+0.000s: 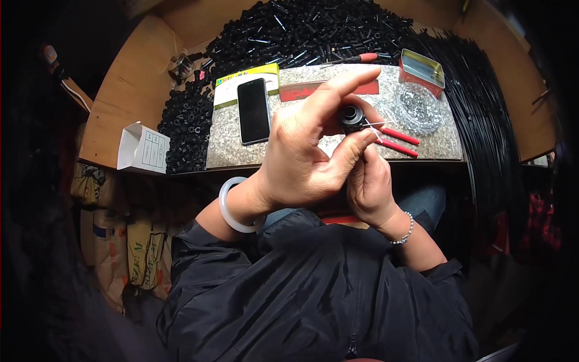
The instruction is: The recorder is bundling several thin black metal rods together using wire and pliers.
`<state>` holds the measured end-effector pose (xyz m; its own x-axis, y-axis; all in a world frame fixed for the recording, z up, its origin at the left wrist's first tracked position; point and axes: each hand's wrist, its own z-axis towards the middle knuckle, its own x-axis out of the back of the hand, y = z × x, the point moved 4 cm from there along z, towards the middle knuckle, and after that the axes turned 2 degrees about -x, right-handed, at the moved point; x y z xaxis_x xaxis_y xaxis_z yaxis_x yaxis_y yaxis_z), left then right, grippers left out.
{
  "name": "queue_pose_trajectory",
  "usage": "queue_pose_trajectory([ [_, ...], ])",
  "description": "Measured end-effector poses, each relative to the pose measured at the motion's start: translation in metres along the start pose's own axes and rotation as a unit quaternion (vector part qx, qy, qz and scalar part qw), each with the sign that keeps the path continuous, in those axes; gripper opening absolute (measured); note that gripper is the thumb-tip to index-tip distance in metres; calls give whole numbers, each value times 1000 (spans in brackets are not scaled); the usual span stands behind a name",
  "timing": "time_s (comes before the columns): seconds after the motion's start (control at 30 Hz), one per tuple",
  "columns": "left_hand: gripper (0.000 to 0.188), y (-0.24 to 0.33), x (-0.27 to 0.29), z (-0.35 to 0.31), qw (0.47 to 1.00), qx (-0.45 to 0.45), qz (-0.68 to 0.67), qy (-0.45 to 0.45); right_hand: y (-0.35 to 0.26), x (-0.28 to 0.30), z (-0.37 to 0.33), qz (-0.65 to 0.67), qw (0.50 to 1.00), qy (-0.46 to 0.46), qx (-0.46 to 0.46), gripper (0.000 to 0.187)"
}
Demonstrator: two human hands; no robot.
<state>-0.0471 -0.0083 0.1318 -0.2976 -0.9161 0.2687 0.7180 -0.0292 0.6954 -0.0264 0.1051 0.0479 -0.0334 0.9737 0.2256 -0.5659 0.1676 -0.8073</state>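
Blk cylinder (351,115) pinched in L fingers (354,149) over slab (435,151) nr front edge; R fingers (369,169) bunched, can't tell hold.

The bench (123,90) is carrying a speckled slab (226,142), black parts (313,30) behind it, black rods (482,102) right of it and a white carton (148,149) left of it

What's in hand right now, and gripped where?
Left hand: small black cylindrical part, held by its side, round end facing the camera. Right hand: grip partly hidden, so can't tell whether it holds anything.
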Motion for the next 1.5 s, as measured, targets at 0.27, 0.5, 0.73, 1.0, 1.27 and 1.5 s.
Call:
queue_pose_trajectory([
  [0.27, 64, -3, -8, -12, 997, -33, 75, 15, 10, -6, -2, -53, 998, 9, 39, 15],
  [0.5, 37, -32, -16, -22, 1000, 8, 7, 10, 18, -11, -6, -29, 988, -49, 146, 22],
  [0.73, 37, -29, -16, -40, 985, 153, -22, 76, 7, 14, 3, -139, 975, -171, 0, 45],
  [1.0, 23, -37, -16, -47, 979, 163, 39, 119, -40, 24, 11, -292, 933, -1, 212, 16],
  [1.27, 23, -46, 3, -54, 957, 237, -39, 160, 91, 68, -8, -492, 863, -95, 62, 22],
  [1.5, 22, -48, 8, -60, 950, 270, -30, 157, 95, 71, -16, -373, 922, -92, -50, 12],
])
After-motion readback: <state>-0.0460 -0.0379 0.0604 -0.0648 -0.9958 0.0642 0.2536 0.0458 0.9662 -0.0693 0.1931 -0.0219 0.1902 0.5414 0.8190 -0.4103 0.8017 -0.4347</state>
